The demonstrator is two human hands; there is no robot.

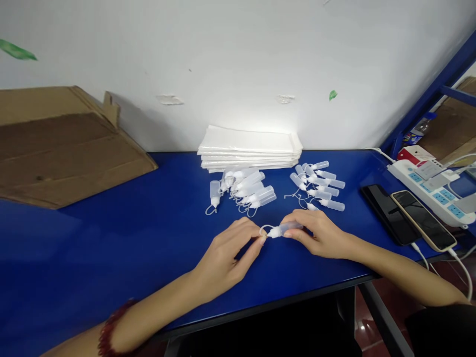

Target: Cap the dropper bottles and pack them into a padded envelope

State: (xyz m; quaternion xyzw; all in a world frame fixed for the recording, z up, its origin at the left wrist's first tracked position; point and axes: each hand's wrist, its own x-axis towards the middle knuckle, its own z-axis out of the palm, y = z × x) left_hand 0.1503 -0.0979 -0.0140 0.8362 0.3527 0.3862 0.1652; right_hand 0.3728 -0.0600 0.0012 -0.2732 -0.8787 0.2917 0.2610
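Between my two hands lies a small translucent squeeze bottle [275, 231] with a white nozzle and a thin looped cap strap, held on its side above the table. The body is pinched in the fingers of my right hand [322, 235]. At the nozzle end, the thumb and forefinger of my left hand [226, 253] close on the looped strap's tip; the cap itself is hidden by the fingertips. Just beyond my hands are a left pile of similar bottles [247, 188], with looped straps, and a right group of bottles [327, 182], several with straps hanging loose.
A stack of white flat packets [249, 148] stands against the wall behind the bottles. Cardboard [67, 153] leans at the left. Two phones [390, 213] [424, 218] with cables and a white power strip [433, 193] lie at the right of the blue table [111, 248].
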